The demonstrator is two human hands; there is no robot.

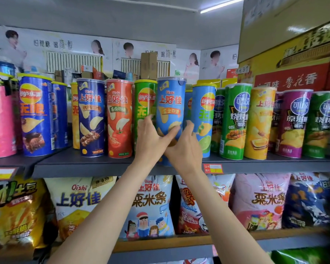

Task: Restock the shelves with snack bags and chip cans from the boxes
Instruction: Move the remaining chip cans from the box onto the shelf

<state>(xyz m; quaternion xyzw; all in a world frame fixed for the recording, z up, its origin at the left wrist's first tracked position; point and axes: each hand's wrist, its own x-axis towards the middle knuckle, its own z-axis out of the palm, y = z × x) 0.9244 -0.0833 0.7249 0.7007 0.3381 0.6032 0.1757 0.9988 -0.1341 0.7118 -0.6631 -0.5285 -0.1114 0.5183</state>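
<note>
A light blue Oishi chip can stands upright at the front edge of the dark upper shelf. My left hand grips its lower left side, thumb across the front. My right hand grips its lower right side, fingers curled round the can. The can's base is hidden behind both hands. It sits between a green Lay's can and a blue Lay's lime can.
More cans line the shelf: red tomato can, dark blue can, green and yellow cans at right. Snack bags fill the lower shelf. Cardboard boxes stack at upper right.
</note>
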